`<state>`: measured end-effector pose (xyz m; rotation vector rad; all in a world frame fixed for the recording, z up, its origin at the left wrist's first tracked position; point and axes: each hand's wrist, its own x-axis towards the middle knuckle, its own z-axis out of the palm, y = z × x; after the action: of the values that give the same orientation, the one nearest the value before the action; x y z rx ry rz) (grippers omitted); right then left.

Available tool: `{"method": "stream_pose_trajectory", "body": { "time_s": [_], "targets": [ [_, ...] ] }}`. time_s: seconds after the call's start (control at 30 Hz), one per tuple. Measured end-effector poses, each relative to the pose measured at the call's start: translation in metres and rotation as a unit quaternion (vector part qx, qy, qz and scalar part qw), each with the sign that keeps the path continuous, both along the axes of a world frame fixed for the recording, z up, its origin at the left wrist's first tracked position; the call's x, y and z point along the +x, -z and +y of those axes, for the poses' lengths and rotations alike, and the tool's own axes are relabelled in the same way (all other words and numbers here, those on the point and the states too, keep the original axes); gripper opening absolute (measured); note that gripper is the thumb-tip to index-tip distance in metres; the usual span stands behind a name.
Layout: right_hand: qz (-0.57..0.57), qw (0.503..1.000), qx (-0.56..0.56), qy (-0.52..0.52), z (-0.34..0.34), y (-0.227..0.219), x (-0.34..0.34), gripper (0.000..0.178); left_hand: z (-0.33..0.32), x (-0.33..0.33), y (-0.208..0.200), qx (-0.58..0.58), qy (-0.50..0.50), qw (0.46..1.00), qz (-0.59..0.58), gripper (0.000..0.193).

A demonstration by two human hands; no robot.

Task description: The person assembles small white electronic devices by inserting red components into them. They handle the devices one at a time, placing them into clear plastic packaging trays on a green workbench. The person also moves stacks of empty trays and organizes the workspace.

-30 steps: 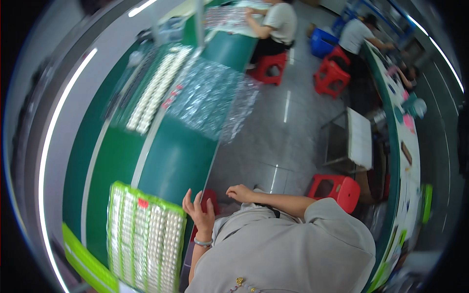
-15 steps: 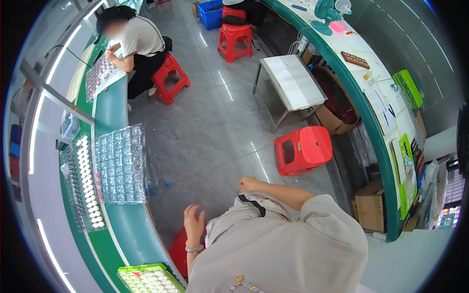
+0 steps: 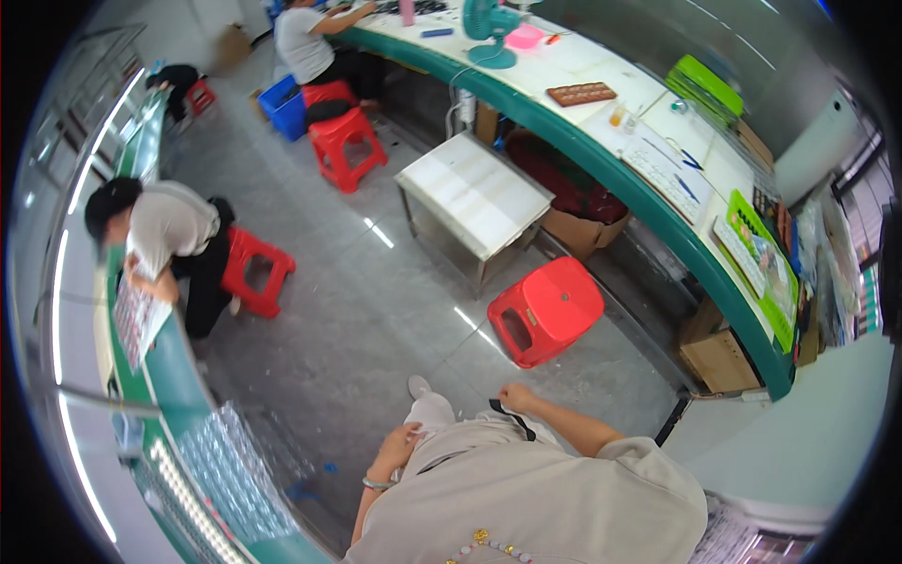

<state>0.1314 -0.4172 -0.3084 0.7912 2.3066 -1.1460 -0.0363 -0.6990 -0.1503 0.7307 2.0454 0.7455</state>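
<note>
Clear plastic sheeting (image 3: 235, 475) lies on the green table (image 3: 183, 376) at left. Next, the wearer's left hand (image 3: 400, 444) rests bent-fingered against pale trousers (image 3: 432, 412). Apart from it, the right hand (image 3: 515, 397) curls beside a black strap (image 3: 517, 421) over the lap; I cannot tell whether either grips anything. Farther right stands a red stool (image 3: 554, 305).

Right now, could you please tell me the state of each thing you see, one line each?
Left hand: against the trousers, fingers bent.
Right hand: fingers curled beside the black strap; grip unclear.
Nearest red stool: upright, unoccupied.
Red stool at left: upright, occupied.
White-topped table: upright.
Green fan: upright; cannot tell if running.
Cardboard box: open, dark red material inside.
Clear plastic sheet: lying on the left bench.
</note>
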Motion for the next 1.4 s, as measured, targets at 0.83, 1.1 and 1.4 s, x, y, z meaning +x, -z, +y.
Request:
{"method": "stream_pose_trajectory", "body": {
  "time_s": [0.83, 1.1, 1.4],
  "targets": [
    [0.054, 0.767, -0.363, 0.526, 0.151, -0.055, -0.288, 0.023, 0.335, -0.350, -0.141, 0.161, 0.208, 0.871, -0.414, 0.059],
    [0.091, 0.860, -0.237, 0.442, 0.330, -0.018, -0.450, 0.024, 0.291, -0.476, -0.120, 0.190, -0.225, 0.923, -0.250, 0.034],
    [0.148, 0.938, -0.173, 0.261, 0.369, -0.055, -0.645, 0.028, 0.234, -0.499, -0.055, 0.251, -0.486, 0.765, -0.342, 0.027]
  ]
}}
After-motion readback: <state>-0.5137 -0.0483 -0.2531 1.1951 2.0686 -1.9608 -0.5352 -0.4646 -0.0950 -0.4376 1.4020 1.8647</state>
